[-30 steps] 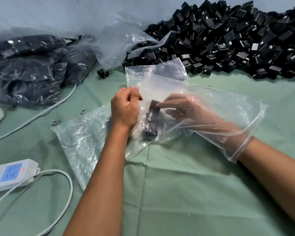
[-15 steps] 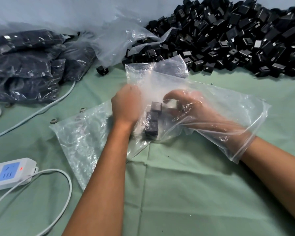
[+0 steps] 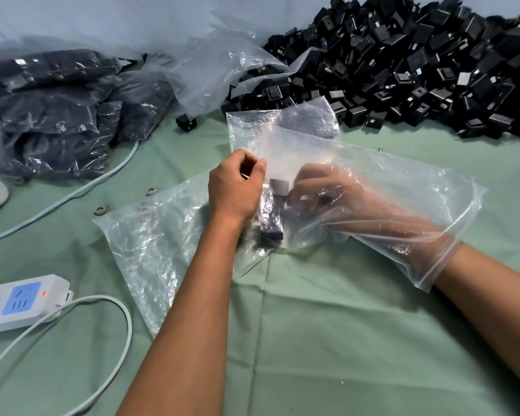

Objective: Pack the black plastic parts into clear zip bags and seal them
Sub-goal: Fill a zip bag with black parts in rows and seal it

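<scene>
A clear zip bag (image 3: 403, 187) lies open toward the right on the green cloth. My right hand (image 3: 330, 196) is deep inside it, fingers curled by a short row of black plastic parts (image 3: 273, 214) stacked at the bag's closed end. Whether that hand grips a part is unclear. From outside, my left hand (image 3: 234, 187) pinches the bag's plastic beside the row. A big heap of loose black parts (image 3: 418, 64) fills the back right.
More empty clear bags (image 3: 162, 244) lie under and left of the work. Filled bags of parts (image 3: 57, 115) pile at the back left. A white power strip (image 3: 21, 301) with its cable sits at the near left. One stray part (image 3: 186, 123) lies alone.
My left hand has opened its fist a little and now pinches the bag higher up. Inside the bag, my right hand has shifted slightly beside the row of parts.
</scene>
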{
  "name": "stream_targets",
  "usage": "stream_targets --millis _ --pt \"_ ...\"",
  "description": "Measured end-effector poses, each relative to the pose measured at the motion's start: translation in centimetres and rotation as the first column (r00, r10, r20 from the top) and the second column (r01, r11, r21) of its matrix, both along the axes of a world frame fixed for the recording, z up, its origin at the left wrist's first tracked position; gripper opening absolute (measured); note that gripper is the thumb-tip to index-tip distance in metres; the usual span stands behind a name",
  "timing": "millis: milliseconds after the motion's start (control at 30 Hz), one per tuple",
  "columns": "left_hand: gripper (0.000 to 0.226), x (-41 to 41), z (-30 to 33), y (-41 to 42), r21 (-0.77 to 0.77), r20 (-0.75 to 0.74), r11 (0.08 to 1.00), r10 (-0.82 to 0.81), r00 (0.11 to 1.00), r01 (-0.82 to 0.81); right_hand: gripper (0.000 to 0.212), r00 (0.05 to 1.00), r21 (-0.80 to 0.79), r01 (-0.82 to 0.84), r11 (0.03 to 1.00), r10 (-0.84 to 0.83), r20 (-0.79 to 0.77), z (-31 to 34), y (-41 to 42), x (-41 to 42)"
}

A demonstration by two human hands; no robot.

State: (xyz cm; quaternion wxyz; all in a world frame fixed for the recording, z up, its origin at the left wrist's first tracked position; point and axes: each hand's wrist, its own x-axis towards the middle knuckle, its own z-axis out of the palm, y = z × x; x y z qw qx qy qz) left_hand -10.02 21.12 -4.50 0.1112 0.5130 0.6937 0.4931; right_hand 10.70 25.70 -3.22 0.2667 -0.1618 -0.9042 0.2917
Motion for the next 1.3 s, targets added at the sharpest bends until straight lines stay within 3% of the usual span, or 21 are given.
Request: stream_targets --millis 67,267,367,467,567,633,867,933,1100,1300 --pt "0.018 0.0 0.0 0.0 -0.004 -0.005 1.0 0.005 1.0 -0.005 0.037 1.0 0.004 0.005 1.0 -0.005 0.001 0.4 -0.4 -0.3" --pt "0.018 -0.1 0.0 0.0 -0.019 -0.015 1.0 0.012 1.0 -0.012 0.026 0.996 0.013 -0.02 1.0 0.021 -0.09 -0.5 -0.3 -1.4" --pt "0.02 -0.2 -0.1 0.0 -0.031 -0.015 0.999 0.015 1.0 -0.016 0.035 0.978 -0.038 -0.135 0.99 0.127 -0.167 -1.4 0.6 -0.8" --pt "0.02 -0.3 -0.1 0.0 -0.049 -0.011 0.999 0.018 1.0 -0.018 0.026 0.997 -0.179 -0.083 0.98 0.082 -0.012 -0.7 1.7 0.0" --pt "0.021 -0.2 0.1 0.0 -0.06 -0.005 0.998 0.014 1.0 -0.015 0.018 0.995 -0.241 -0.018 0.97 -0.007 -0.099 -1.2 2.1 -0.8" --pt "0.021 -0.2 0.2 -0.1 -0.061 -0.004 0.998 0.023 1.0 -0.023 0.022 0.991 -0.219 0.014 0.976 -0.042 -0.125 -1.7 2.1 -1.3" --pt "0.017 0.0 0.5 -0.2 -0.069 -0.033 0.997 0.03 0.999 -0.032 0.048 0.989 -0.108 -0.095 0.99 0.106 0.103 1.4 1.6 -2.1" --pt "0.016 0.2 0.5 -0.3 -0.075 -0.07 0.997 0.011 0.997 -0.016 0.048 0.983 -0.13 -0.033 0.991 0.055 0.175 1.7 1.2 -1.9" --pt "0.019 0.3 0.6 -0.5 -0.071 -0.112 0.997 -0.003 0.994 -0.005 0.062 0.99 -0.281 0.077 0.957 -0.04 0.138 0.9 0.6 -1.4" --pt "0.017 0.2 0.7 -0.5 -0.091 -0.089 0.996 -0.01 0.996 0.002 0.056 0.986 -0.363 0.126 0.923 -0.075 0.151 0.5 0.0 -0.9"
